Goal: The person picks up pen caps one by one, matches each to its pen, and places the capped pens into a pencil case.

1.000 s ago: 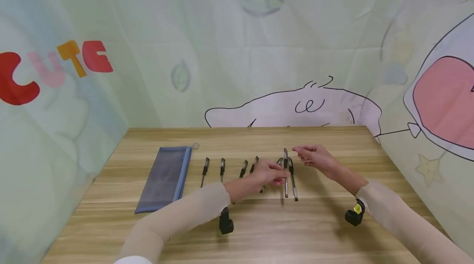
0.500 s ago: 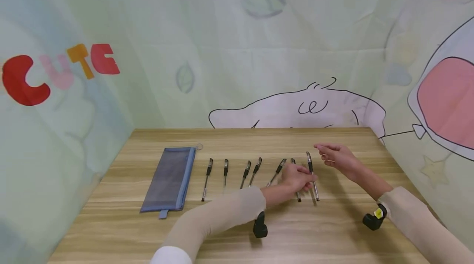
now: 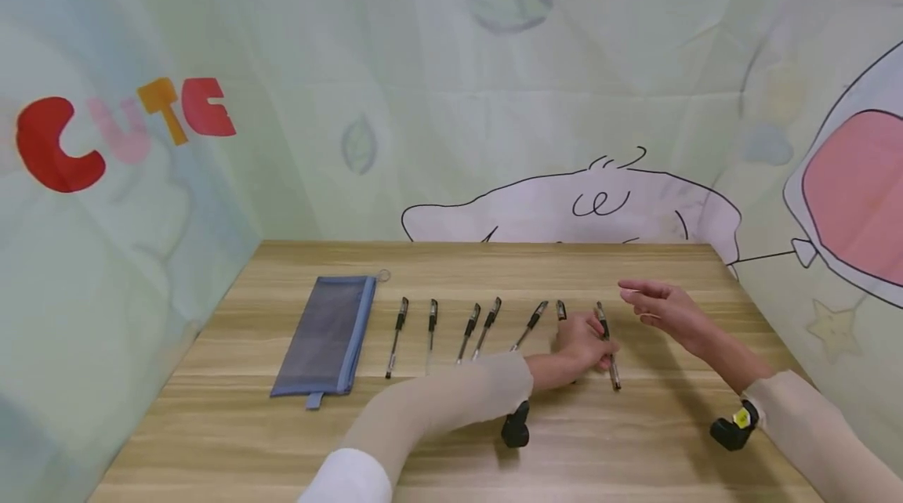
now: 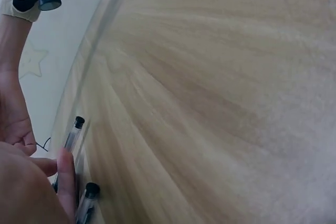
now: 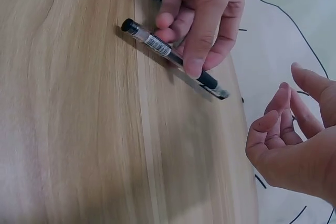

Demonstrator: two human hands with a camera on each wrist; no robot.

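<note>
My left hand [image 3: 582,342] pinches a black-capped gel pen [image 5: 157,45] between thumb and fingers at the right end of a row of pens. In the right wrist view this pen lies close over the wood, its shadow just beside it. Another pen [image 3: 560,310] is partly hidden beneath or behind the left hand. Farther right, my right hand [image 3: 670,316] hovers with loosely bent fingers and nothing in it. The left wrist view shows the held pen's end [image 4: 73,134] past a finger, with a second pen [image 4: 88,203] nearby.
Several more gel pens, among them a leaning pen [image 3: 529,324] and a leftmost pen [image 3: 397,337], lie spaced across the wooden table [image 3: 451,260]. At left lies a flat blue mesh zip pouch [image 3: 324,334]. A printed curtain [image 3: 451,127] stands behind the table.
My left hand has carried the pen rightward, away from its neighbours, and lowered it toward the table. The right hand has shifted right too, with its fingers a little more spread.
</note>
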